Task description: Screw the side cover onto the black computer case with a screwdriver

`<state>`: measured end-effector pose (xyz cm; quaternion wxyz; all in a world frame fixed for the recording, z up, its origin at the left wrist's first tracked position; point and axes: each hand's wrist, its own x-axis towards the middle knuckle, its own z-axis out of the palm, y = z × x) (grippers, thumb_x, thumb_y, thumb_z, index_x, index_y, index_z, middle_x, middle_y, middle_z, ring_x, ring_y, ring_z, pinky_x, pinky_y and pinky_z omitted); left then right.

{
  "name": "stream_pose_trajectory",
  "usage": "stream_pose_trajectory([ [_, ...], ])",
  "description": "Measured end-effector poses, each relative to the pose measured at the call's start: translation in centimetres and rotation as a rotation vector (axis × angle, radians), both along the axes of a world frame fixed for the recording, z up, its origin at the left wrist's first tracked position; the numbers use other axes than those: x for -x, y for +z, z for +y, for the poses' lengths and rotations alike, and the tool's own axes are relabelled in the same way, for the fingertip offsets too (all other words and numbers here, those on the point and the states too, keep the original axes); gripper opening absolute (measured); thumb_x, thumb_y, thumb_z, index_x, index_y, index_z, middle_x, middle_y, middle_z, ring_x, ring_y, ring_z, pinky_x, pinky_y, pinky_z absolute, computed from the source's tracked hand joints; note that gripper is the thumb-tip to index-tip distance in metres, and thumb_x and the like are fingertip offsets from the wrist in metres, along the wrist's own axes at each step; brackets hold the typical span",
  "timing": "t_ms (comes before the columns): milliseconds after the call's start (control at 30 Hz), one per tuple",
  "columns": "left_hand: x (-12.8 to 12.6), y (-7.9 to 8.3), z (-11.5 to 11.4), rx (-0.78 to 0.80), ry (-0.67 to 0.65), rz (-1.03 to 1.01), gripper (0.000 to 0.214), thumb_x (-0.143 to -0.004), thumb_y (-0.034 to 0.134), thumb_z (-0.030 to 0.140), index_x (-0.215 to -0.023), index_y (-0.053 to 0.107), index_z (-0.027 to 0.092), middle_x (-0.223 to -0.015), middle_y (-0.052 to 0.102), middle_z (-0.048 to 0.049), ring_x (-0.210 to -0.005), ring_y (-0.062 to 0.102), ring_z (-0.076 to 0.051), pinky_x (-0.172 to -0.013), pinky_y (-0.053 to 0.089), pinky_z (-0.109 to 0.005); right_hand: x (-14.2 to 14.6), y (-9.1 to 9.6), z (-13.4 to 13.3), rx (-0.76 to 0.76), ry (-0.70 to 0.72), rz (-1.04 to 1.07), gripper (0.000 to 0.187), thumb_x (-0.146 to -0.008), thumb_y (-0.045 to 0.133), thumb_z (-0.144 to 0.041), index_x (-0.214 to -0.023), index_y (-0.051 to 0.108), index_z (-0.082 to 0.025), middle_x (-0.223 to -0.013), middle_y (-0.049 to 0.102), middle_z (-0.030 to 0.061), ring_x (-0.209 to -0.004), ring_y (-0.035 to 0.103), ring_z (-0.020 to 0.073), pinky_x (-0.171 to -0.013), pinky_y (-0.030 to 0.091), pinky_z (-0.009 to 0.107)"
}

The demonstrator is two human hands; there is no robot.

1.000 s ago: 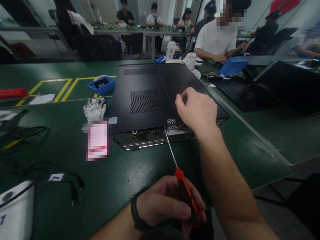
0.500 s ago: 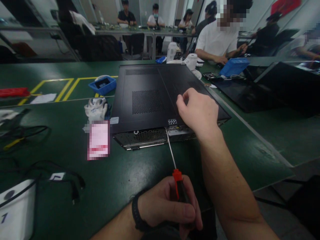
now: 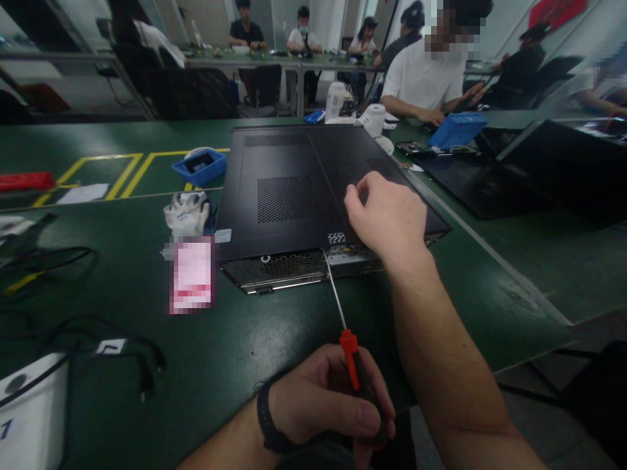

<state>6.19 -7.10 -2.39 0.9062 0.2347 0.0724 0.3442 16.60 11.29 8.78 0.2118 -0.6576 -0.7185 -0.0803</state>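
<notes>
A black computer case (image 3: 294, 189) lies flat on the green table (image 3: 245, 339), its metal rear panel facing me. My left hand (image 3: 328, 398) is wrapped round the red and black handle of a screwdriver (image 3: 350, 339). The thin shaft runs up to the top edge of the rear panel. My right hand (image 3: 386, 219) rests on the case's near right corner, fingers curled and pressing down on the lid, holding nothing.
White gloves (image 3: 186, 212) and a blurred pink card (image 3: 192, 274) lie left of the case. A blue tray (image 3: 198, 166) sits behind them. Black cables (image 3: 73, 326) trail at the left. Other people work at tables behind, and dark panels (image 3: 490, 183) lie to the right.
My left hand has turned the screwdriver handle in its grip; the tip stays at the rear panel. My right hand has not moved.
</notes>
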Motion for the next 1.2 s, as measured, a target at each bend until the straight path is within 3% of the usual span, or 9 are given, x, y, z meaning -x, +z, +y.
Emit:
stream_pose_trajectory([
  [200,-0.15,-0.99,-0.14,-0.063,0.052,-0.049,0.03,-0.079,0.087,0.031,-0.09,0.066,0.012,-0.074,0.067,-0.0005,-0.047,0.061,-0.006,-0.041,0.047,-0.013,0.0,0.04,0.05,0.001,0.002,0.0,0.036,-0.098,0.048,-0.044,-0.101,0.073,-0.019,-0.092,0.076,0.0145,-0.083,0.07,0.0286,-0.074,0.047,0.039],
  [467,-0.23,-0.12,0.25,-0.011,0.034,0.002,0.039,-0.076,0.089,0.032,-0.089,0.056,0.016,-0.083,0.073,-0.0042,-0.048,0.059,-0.005,-0.042,0.046,-0.014,0.01,0.12,-0.06,0.006,0.0,-0.002,0.036,-0.098,0.048,-0.044,-0.102,0.073,-0.019,-0.093,0.077,0.0147,-0.086,0.069,0.0286,-0.074,0.047,0.038],
  [600,-0.01,-0.01,0.1,-0.002,0.03,-0.004,0.032,-0.079,0.087,0.03,-0.093,0.063,0.013,-0.078,0.074,-0.0047,-0.051,0.061,-0.007,-0.046,0.046,-0.014,-0.02,0.0,0.01,-0.008,0.008,-0.001,0.037,-0.098,0.048,-0.045,-0.101,0.073,-0.018,-0.091,0.077,0.0142,-0.082,0.069,0.0276,-0.073,0.047,0.037],
  [800,-0.01,-0.23,0.13,0.015,0.007,-0.088,0.03,-0.078,0.085,0.03,-0.097,0.072,0.01,-0.087,0.075,-0.0086,-0.058,0.067,-0.011,-0.049,0.052,-0.018,0.01,0.1,-0.19,0.0,0.007,0.008,0.035,-0.098,0.048,-0.043,-0.101,0.073,-0.019,-0.093,0.077,0.0142,-0.083,0.07,0.0284,-0.073,0.048,0.038],
  [1200,-0.07,-0.87,-0.04,-0.057,0.036,-0.055,0.03,-0.083,0.082,0.031,-0.095,0.061,0.013,-0.084,0.071,-0.0032,-0.044,0.06,-0.006,-0.038,0.044,-0.014,0.02,0.04,0.08,0.011,0.0,-0.004,0.035,-0.099,0.048,-0.043,-0.101,0.072,-0.019,-0.092,0.076,0.0133,-0.085,0.07,0.0287,-0.076,0.048,0.039],
])
